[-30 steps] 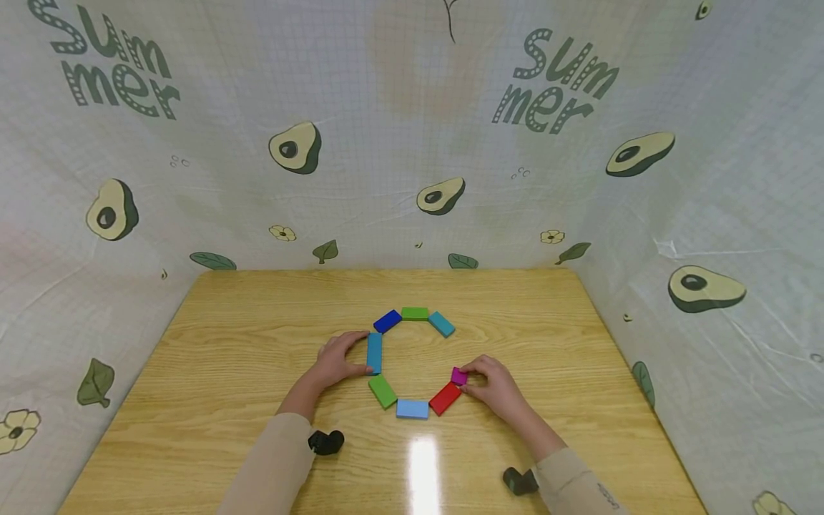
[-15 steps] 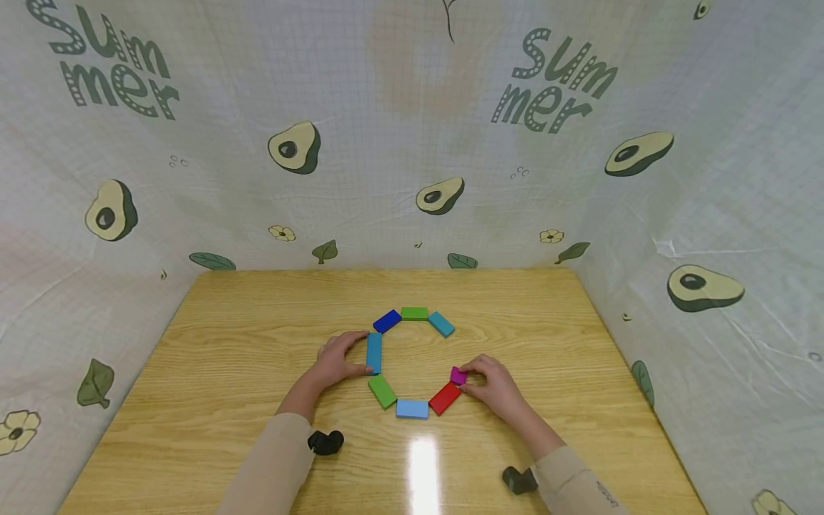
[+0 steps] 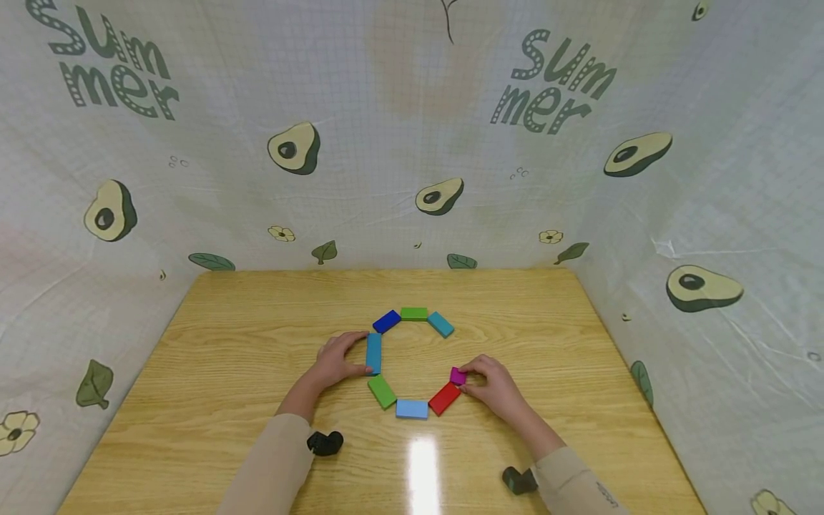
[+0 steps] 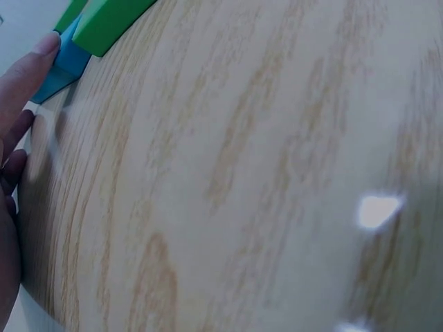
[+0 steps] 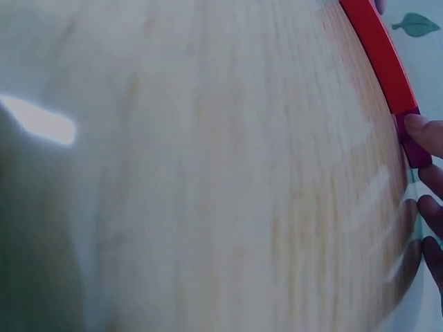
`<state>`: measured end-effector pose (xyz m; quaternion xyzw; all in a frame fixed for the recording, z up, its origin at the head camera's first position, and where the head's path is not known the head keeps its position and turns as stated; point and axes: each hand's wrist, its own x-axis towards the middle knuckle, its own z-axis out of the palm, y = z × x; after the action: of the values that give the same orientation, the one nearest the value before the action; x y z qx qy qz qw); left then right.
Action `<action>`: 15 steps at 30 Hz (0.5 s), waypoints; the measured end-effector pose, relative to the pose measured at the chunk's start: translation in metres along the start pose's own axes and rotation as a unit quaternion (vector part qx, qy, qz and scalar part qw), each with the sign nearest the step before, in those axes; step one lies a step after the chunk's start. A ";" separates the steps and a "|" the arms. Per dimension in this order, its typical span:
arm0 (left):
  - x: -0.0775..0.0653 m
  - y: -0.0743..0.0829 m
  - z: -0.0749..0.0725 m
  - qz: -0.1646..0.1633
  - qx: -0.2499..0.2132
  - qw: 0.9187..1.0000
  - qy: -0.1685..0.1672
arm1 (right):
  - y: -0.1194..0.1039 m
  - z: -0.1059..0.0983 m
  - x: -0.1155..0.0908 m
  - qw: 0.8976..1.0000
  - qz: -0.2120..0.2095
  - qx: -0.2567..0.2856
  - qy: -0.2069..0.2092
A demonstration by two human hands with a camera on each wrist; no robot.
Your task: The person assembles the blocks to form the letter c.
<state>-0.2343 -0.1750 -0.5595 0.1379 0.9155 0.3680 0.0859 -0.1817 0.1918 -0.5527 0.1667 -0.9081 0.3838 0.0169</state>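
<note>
Colored blocks form a ring with a gap on its right side. My left hand (image 3: 335, 359) holds the blue block (image 3: 374, 352) at the ring's left, index finger at its far end and thumb at its near end. In the left wrist view that thumb (image 4: 31, 69) touches the blue block (image 4: 68, 59) beside a green one. My right hand (image 3: 492, 383) pinches a small magenta block (image 3: 458, 375) between thumb and forefinger. It meets the end of the red block (image 3: 445, 398), as the right wrist view shows with the magenta block (image 5: 415, 149).
The ring also has a dark blue block (image 3: 387, 321), a green block (image 3: 414, 314), a teal block (image 3: 440, 325), a lower green block (image 3: 383, 391) and a light blue block (image 3: 412, 409). All lie on the wooden table (image 3: 270, 307). A printed cloth (image 3: 367, 179) surrounds it.
</note>
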 end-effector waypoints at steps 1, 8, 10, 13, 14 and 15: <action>0.000 0.000 0.000 0.001 0.001 1.000 0.000 | 0.000 -0.001 0.000 1.000 -0.003 -0.001 -0.001; -0.002 0.001 -0.003 -0.003 -0.006 1.000 -0.008 | -0.005 -0.017 0.006 1.000 0.001 -0.015 -0.012; -0.003 0.004 -0.006 0.003 -0.021 1.000 -0.008 | -0.008 -0.024 0.008 1.000 0.001 -0.020 -0.013; -0.005 0.007 -0.011 0.010 -0.052 0.999 -0.012 | -0.012 -0.035 0.013 0.999 -0.010 -0.037 -0.014; -0.006 0.009 -0.012 0.012 -0.059 0.998 -0.013 | -0.014 -0.039 0.015 0.999 -0.012 -0.042 -0.015; -0.006 0.011 -0.013 0.012 -0.066 0.998 -0.014 | -0.015 -0.043 0.016 0.998 -0.014 -0.050 -0.016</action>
<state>-0.2297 -0.1784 -0.5422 0.1478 0.8862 0.4267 0.1034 -0.1966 0.2074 -0.5094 0.1842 -0.9241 0.3344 0.0155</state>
